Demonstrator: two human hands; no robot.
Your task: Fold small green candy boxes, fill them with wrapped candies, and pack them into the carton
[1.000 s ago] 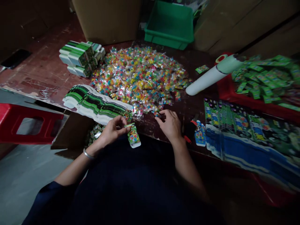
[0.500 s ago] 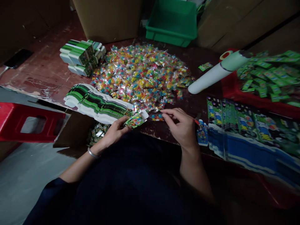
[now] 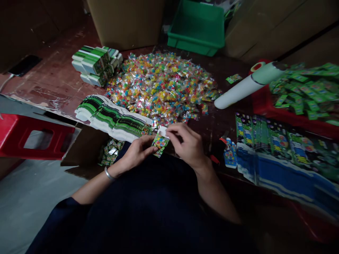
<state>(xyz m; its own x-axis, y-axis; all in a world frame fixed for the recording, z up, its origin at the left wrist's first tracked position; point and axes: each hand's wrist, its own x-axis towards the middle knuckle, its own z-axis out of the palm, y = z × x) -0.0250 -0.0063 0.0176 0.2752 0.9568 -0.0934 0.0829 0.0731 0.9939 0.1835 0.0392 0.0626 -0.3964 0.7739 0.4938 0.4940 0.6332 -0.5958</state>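
My left hand [image 3: 141, 151] is closed around a small green printed carton [image 3: 161, 141], its thumb across the front. A white flap [image 3: 162, 131] stands up at the carton's top end. My right hand [image 3: 186, 143] has its fingertips together at that flap, touching the carton's upper right edge; whether a packet is also between them is hidden. Just beyond lies a big heap of clear candy packets [image 3: 161, 84] filled with colored balls. Left of the carton, a long fanned row of flat green-and-white cartons [image 3: 113, 118] lies along the table edge.
Stacked carton bundles [image 3: 91, 63], a green bin [image 3: 196, 30] and a white roll [image 3: 246, 86] stand around the heap. Printed sheets [image 3: 280, 155], a blue carton [image 3: 230, 153] and red-handled scissors [image 3: 215, 159] lie right. An open cardboard box [image 3: 82, 146] with filled packs sits below left.
My right hand has moved left from beside a candy packet to the carton's top. My left hand has turned the carton more upright and shifted slightly right. The view has shifted a little.
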